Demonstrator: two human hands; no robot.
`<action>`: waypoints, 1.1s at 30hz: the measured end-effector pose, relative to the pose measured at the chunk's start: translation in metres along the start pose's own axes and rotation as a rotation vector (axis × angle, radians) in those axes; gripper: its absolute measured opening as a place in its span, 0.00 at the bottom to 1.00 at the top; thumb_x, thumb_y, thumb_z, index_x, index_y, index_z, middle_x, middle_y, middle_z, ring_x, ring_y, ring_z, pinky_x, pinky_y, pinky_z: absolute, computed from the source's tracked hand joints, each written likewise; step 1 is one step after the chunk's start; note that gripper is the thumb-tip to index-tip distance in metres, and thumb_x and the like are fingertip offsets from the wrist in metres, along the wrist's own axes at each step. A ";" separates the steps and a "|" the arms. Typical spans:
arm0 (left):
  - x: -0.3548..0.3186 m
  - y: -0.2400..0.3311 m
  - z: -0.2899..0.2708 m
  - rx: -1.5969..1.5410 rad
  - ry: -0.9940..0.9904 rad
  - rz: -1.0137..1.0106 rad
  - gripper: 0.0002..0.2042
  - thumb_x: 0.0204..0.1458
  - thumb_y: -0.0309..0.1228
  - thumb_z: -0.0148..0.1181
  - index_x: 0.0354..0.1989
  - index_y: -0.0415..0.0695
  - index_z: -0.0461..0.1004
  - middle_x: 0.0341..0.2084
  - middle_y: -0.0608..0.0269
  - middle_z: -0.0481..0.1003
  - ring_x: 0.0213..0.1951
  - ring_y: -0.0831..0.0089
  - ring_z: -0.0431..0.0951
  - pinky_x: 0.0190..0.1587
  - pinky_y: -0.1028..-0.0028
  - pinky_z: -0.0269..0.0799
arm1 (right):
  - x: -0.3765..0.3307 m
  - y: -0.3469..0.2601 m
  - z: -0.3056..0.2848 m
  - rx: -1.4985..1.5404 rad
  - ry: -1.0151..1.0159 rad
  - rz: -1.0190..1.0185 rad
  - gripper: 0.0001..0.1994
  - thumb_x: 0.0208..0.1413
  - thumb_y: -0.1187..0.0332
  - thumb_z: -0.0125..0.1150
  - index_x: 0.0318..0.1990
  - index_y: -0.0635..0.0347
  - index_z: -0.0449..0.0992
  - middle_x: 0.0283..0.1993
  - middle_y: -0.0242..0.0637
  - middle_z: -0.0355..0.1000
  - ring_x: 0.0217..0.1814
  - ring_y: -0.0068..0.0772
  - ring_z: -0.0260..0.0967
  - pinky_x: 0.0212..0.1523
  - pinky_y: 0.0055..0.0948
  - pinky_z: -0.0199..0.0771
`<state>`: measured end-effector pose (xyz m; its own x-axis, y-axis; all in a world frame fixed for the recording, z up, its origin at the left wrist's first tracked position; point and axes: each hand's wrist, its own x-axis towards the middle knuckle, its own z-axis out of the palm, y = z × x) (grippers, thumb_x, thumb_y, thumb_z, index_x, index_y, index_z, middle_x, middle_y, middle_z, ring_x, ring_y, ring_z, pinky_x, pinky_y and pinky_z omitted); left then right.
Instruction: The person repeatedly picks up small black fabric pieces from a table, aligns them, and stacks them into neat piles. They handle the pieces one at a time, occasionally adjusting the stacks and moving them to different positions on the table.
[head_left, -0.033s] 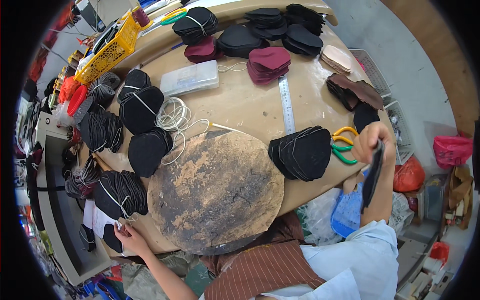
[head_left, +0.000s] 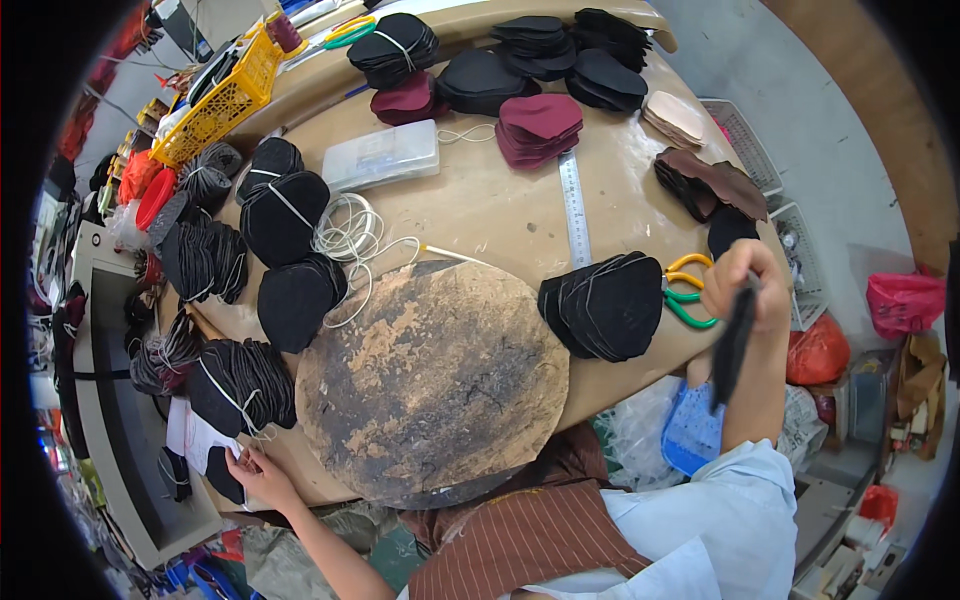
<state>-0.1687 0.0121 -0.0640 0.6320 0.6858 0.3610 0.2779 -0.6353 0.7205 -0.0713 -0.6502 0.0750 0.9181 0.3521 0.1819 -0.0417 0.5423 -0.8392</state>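
Observation:
Over the table's right edge my right hand (head_left: 748, 280) is raised, fingers closed around a dark flat piece (head_left: 735, 350). This piece hangs down nearly edge-on and is a little blurred. At the lower left, my left hand (head_left: 265, 480) has its bent fingers at the edge of a black rounded piece (head_left: 224, 474) by white paper (head_left: 192, 432); its fingertips are partly hidden. Between my hands lies a worn round board (head_left: 430, 385). A stack of black rounded pieces (head_left: 603, 305) sits by the board's right side, with orange-and-green-handled pliers (head_left: 688, 292) near my right hand.
Tied black bundles (head_left: 243, 388) crowd the left side, beside a coil of white cord (head_left: 347, 228). Farther back are a clear plastic case (head_left: 380, 156), maroon pieces (head_left: 538, 130), a steel ruler (head_left: 574, 210) and a yellow basket (head_left: 222, 103). A blue dustpan (head_left: 692, 428) is below the right edge.
My right hand has shifted slightly left, and the dark piece's lower end has swung left and a little up. My left hand's fingers have moved slightly at the black piece.

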 end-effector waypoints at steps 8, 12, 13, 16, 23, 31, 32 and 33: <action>-0.002 0.001 -0.007 0.005 0.068 0.019 0.20 0.61 0.27 0.48 0.61 0.39 0.57 0.42 0.54 0.72 0.43 0.69 0.73 0.46 0.73 0.68 | 0.004 0.015 -0.015 -0.085 0.046 0.202 0.23 0.36 0.68 0.77 0.39 0.67 0.73 0.36 0.38 0.76 0.36 0.25 0.75 0.38 0.21 0.75; -0.003 0.005 -0.005 -0.008 0.070 -0.011 0.19 0.60 0.26 0.48 0.60 0.38 0.59 0.46 0.52 0.71 0.46 0.67 0.74 0.48 0.72 0.69 | 0.003 0.018 -0.014 -0.020 -0.003 0.097 0.21 0.39 0.67 0.76 0.38 0.65 0.72 0.29 0.37 0.71 0.28 0.26 0.67 0.28 0.25 0.67; -0.003 0.002 -0.004 -0.048 0.070 -0.018 0.19 0.60 0.26 0.48 0.60 0.38 0.60 0.47 0.52 0.70 0.46 0.66 0.74 0.48 0.71 0.69 | 0.003 0.018 -0.012 -0.010 0.004 0.057 0.20 0.41 0.66 0.75 0.37 0.64 0.71 0.26 0.36 0.69 0.24 0.26 0.64 0.23 0.25 0.63; -0.005 0.002 -0.005 -0.059 0.067 -0.021 0.19 0.60 0.26 0.48 0.59 0.37 0.60 0.49 0.51 0.69 0.47 0.66 0.74 0.48 0.71 0.69 | 0.005 0.013 -0.009 0.232 -0.124 0.027 0.20 0.43 0.69 0.72 0.40 0.68 0.70 0.36 0.44 0.75 0.38 0.35 0.76 0.41 0.30 0.77; -0.009 0.020 -0.004 0.326 0.223 0.119 0.19 0.57 0.26 0.52 0.57 0.34 0.63 0.52 0.46 0.66 0.52 0.57 0.70 0.53 0.65 0.66 | 0.015 0.011 0.005 -0.070 0.099 0.131 0.17 0.48 0.69 0.67 0.43 0.66 0.68 0.40 0.39 0.74 0.40 0.27 0.74 0.44 0.26 0.76; -0.043 0.083 -0.006 0.305 0.272 0.164 0.31 0.56 0.32 0.56 0.64 0.35 0.52 0.65 0.35 0.46 0.67 0.46 0.46 0.66 0.55 0.44 | 0.041 0.060 0.079 -0.194 0.129 0.384 0.19 0.47 0.78 0.62 0.48 0.64 0.68 0.46 0.34 0.72 0.49 0.24 0.70 0.52 0.24 0.70; -0.053 0.113 -0.004 0.109 0.197 0.227 0.27 0.57 0.29 0.53 0.64 0.34 0.53 0.63 0.41 0.54 0.66 0.52 0.53 0.65 0.58 0.48 | 0.044 0.071 0.095 -0.197 0.081 0.412 0.18 0.48 0.81 0.59 0.48 0.63 0.68 0.47 0.34 0.72 0.48 0.23 0.70 0.52 0.23 0.69; -0.071 0.142 -0.004 -0.375 -0.004 0.061 0.26 0.57 0.28 0.51 0.64 0.34 0.53 0.61 0.47 0.60 0.64 0.57 0.58 0.65 0.61 0.50 | 0.050 0.085 0.112 -0.194 0.013 0.456 0.17 0.50 0.80 0.58 0.48 0.63 0.68 0.46 0.33 0.72 0.48 0.22 0.69 0.51 0.23 0.68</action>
<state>-0.1772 -0.1256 0.0148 0.6424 0.6490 0.4077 -0.0441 -0.4998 0.8650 -0.0735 -0.5011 0.0703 0.8282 0.5105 -0.2313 -0.3671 0.1824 -0.9121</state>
